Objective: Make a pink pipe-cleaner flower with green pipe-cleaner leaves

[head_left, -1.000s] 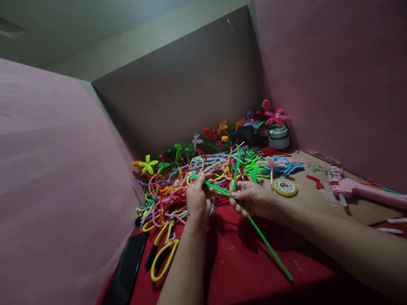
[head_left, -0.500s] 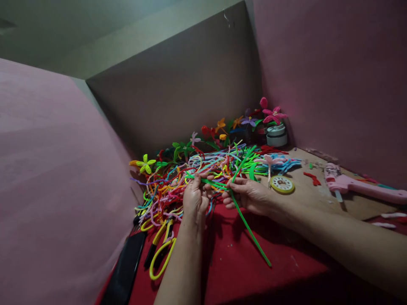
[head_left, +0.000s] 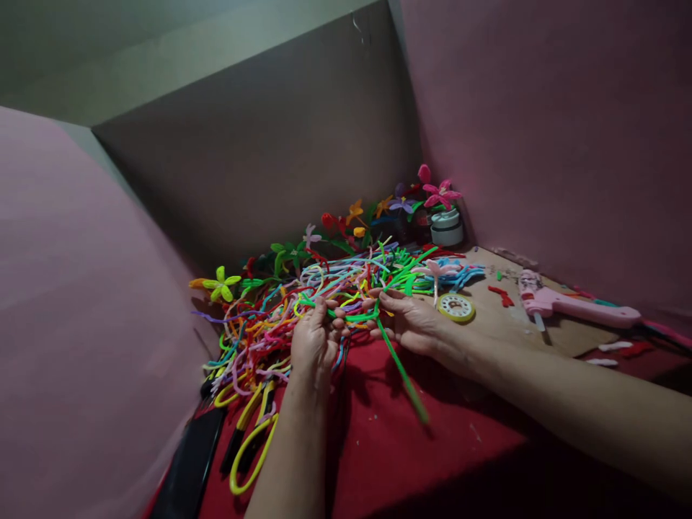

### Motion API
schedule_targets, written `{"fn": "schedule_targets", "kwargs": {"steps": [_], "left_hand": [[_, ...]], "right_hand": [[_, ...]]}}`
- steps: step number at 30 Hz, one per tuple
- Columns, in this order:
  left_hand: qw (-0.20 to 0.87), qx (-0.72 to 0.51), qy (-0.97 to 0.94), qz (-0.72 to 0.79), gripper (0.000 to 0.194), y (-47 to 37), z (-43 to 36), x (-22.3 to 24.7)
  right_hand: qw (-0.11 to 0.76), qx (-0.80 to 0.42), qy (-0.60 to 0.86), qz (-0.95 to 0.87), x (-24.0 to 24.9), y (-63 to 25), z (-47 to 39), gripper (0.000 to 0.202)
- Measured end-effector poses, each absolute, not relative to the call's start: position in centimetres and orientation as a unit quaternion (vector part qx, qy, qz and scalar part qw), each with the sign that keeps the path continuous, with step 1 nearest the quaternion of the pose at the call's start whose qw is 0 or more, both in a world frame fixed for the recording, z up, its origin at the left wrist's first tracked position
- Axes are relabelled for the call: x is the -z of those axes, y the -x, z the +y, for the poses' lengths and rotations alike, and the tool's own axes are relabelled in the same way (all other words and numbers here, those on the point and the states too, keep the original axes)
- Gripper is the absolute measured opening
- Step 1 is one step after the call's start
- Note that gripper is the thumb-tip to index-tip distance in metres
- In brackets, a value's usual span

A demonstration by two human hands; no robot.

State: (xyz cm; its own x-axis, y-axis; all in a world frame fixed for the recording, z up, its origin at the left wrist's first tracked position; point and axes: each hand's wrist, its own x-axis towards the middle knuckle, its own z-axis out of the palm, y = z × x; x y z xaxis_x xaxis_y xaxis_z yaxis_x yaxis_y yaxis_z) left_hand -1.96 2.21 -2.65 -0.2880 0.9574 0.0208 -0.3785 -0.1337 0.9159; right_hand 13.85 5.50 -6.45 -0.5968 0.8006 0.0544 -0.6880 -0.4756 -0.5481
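Green pipe cleaners (head_left: 401, 372) are stretched between my two hands, with one long end hanging down toward the red cloth. My left hand (head_left: 318, 337) pinches the bundled strands on the left, thumb on top. Fingers of my right hand (head_left: 408, 321) close on the green strands where they cross. Behind both hands lies a tangled pile of multicoloured pipe cleaners (head_left: 259, 339). A pale pink flower (head_left: 435, 270) rests just beyond my right hand, beside a round yellow-rimmed dial (head_left: 456, 308).
Yellow-handled pliers (head_left: 254, 450) and a black flat object (head_left: 189, 461) lie at the left on the red cloth (head_left: 373, 461). At the right, a pink glue gun (head_left: 581, 306) rests on a brown board (head_left: 502, 331). Pipe-cleaner flowers (head_left: 443, 194) line the back.
The view has shifted, so the tabletop things appear further left. The green strands between my hands now sag in a curve, and the hanging end has swung slightly. Both hands keep their hold.
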Motion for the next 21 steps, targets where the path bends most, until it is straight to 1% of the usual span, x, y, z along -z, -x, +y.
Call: {"fn": "schedule_targets", "kwargs": {"steps": [3, 6, 10, 14, 17, 21], "left_hand": [[0.487, -0.699, -0.293, 0.435, 0.018, 2.0, 2.3, 2.4], [0.500, -0.714, -0.236, 0.429, 0.019, 2.0, 2.4, 2.3], [0.515, -0.715, -0.199, 0.428, 0.022, 2.0, 2.7, 2.5], [0.514, -0.719, -0.195, 0.425, 0.022, 1.6, 2.9, 2.7], [0.514, -0.719, -0.197, 0.425, 0.023, 1.0, 2.9, 2.9], [0.517, -0.714, -0.207, 0.425, 0.022, 0.4, 2.7, 3.1]], "right_hand": [[0.425, -0.853, 0.098, -0.286, 6.3, -13.9, 5.4, 0.013], [0.419, -0.855, 0.102, -0.287, 5.6, -14.0, 5.0, 0.018], [0.424, -0.865, 0.074, -0.259, 4.6, -14.3, 4.6, 0.032], [0.462, -0.838, 0.051, -0.285, 4.3, -14.3, 4.5, 0.040], [0.500, -0.808, 0.083, -0.300, 4.3, -14.1, 4.7, 0.036], [0.525, -0.790, 0.096, -0.302, 4.3, -13.9, 5.2, 0.021]]}}
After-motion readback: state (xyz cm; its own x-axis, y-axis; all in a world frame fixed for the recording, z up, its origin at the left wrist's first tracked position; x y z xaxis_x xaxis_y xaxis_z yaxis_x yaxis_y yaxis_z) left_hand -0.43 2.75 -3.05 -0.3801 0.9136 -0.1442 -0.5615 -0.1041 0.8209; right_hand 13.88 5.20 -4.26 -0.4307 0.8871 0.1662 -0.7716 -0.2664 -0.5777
